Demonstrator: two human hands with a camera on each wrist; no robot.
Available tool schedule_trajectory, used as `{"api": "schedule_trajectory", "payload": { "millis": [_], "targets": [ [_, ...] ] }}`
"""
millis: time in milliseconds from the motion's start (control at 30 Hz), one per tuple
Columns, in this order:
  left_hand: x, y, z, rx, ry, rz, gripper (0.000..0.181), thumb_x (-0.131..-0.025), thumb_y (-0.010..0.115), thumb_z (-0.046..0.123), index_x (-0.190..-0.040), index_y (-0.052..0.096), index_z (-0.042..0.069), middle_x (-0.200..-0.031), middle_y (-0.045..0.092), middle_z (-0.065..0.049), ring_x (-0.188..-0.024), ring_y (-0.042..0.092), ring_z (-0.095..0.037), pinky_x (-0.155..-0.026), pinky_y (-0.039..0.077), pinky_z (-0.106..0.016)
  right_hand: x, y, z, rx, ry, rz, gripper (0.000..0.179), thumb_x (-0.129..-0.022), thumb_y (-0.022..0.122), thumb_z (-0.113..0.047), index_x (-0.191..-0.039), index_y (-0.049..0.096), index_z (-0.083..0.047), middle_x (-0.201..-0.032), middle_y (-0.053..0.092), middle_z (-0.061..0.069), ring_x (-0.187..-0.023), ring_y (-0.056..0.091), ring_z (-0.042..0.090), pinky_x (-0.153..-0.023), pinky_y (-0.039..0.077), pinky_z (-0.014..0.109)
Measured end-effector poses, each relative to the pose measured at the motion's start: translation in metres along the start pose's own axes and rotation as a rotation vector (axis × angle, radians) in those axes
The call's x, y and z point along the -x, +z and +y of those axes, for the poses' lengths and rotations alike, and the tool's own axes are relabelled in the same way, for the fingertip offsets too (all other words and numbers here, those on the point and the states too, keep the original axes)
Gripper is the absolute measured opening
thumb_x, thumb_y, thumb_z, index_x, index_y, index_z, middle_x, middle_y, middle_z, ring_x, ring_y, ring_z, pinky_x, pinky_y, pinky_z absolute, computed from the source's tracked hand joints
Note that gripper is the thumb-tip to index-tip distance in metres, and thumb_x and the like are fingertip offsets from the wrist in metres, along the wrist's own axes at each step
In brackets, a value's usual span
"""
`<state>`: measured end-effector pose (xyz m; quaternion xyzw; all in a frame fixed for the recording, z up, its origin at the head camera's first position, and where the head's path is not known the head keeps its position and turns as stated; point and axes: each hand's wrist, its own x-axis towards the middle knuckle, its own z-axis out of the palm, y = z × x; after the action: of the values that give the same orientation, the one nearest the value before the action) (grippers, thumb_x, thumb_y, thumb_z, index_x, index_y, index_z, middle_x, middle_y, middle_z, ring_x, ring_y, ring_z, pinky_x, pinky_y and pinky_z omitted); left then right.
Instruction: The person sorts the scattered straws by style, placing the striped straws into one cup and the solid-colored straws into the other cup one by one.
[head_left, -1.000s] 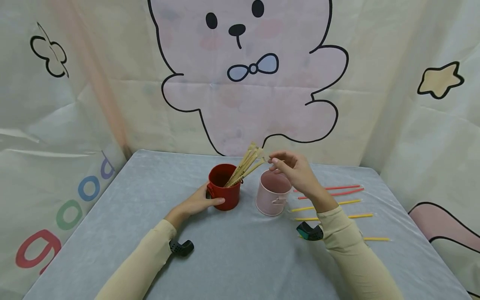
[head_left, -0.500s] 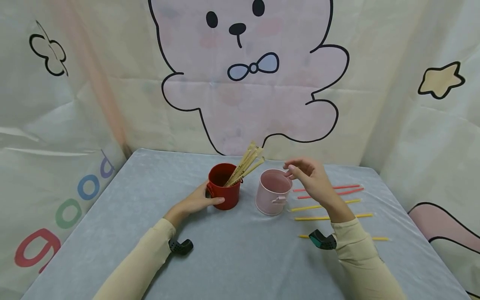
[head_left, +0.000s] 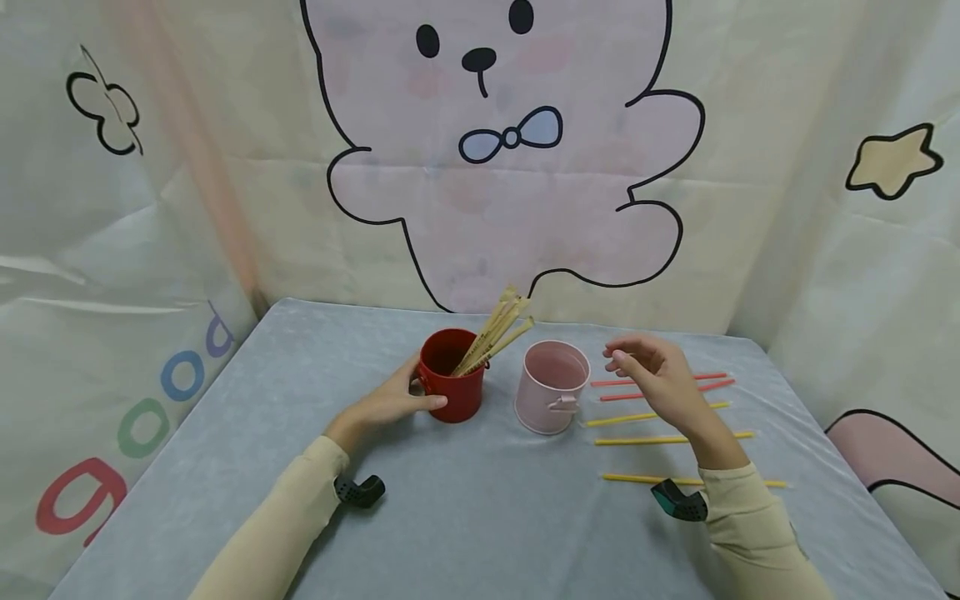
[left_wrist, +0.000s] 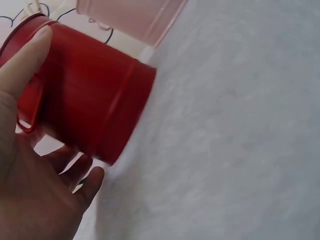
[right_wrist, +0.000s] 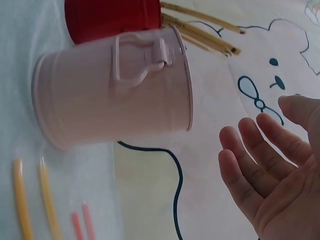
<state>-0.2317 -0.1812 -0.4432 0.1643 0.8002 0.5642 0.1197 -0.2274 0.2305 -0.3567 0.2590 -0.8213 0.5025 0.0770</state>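
I am steadying the red bucket (head_left: 463, 402) beside the pink bucket (head_left: 543, 402), left hand (head_left: 386, 407) curled around its side, while poising the empty, relaxed right hand (head_left: 660, 379) above the red straws (head_left: 615, 383), preferably for mid-length pinching.

Straws (head_left: 639, 441), apparently, right of cups (head_left: 540, 402)

Both arms reach forward over the table (head_left: 480, 542), pale sleeves (head_left: 262, 521) ending at the wrists (head_left: 347, 432). The left hand (head_left: 386, 404) grips, well in from the left edge, its thumb (left_wrist: 22, 65) opposite its curved fingers (left_wrist: 91, 185). The right hand (head_left: 660, 379) is raised over the right half, short of the far edge, fingers (right_wrist: 267, 157) loosely bent, thumb (right_wrist: 300, 112) standing apart, palm turned leftward.
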Motion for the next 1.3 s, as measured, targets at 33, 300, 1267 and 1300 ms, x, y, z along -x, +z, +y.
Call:
{"api": "schedule_trajectory", "payload": {
  "millis": [33, 300, 1267, 1300],
  "targets": [
    [0.001, -0.003, 0.002, 0.001, 0.008, -0.013, 0.091, -0.09, 0.075, 0.033, -0.161, 0.019, 0.023, -0.162, 0.035, -0.005, -0.149, 0.033, -0.033, -0.12, 0.032, -0.059, 0.001, -0.001, 0.002, 0.007, 0.002, 0.002, 0.022, -0.103, 0.055, -0.008, -0.118, 0.064, 0.005, -0.105, 0.068, -0.021, -0.09, 0.071, 0.006, -0.083, 0.056, 0.017],
    [0.013, -0.03, 0.018, -0.046, 0.005, -0.001, 0.082, -0.1, 0.06, 0.04, -0.163, 0.008, 0.032, -0.168, 0.022, -0.013, -0.154, 0.023, -0.037, -0.121, 0.026, -0.064, 0.001, -0.015, 0.012, 0.022, 0.014, 0.055, 0.023, -0.104, 0.055, -0.01, -0.121, 0.062, 0.004, -0.105, 0.069, -0.015, -0.089, 0.071, 0.004, -0.08, 0.058, 0.019],
    [0.031, 0.043, 0.117, -0.376, 0.494, 0.281, 0.069, -0.096, 0.07, 0.023, -0.155, 0.034, 0.017, -0.153, 0.046, -0.007, -0.137, 0.048, -0.028, -0.113, 0.044, -0.051, -0.006, -0.032, 0.022, 0.154, 0.023, 0.109, 0.022, -0.102, 0.058, -0.008, -0.119, 0.065, 0.004, -0.102, 0.065, -0.027, -0.087, 0.066, -0.006, -0.077, 0.053, 0.01],
    [0.031, 0.049, 0.117, -0.397, 0.514, 0.265, 0.069, -0.096, 0.071, 0.024, -0.154, 0.035, 0.017, -0.153, 0.047, -0.006, -0.138, 0.048, -0.027, -0.113, 0.044, -0.05, -0.006, -0.033, 0.024, 0.158, 0.03, 0.104, 0.022, -0.102, 0.058, -0.009, -0.119, 0.065, 0.004, -0.101, 0.065, -0.028, -0.087, 0.065, -0.007, -0.077, 0.053, 0.011]
  ]
}}
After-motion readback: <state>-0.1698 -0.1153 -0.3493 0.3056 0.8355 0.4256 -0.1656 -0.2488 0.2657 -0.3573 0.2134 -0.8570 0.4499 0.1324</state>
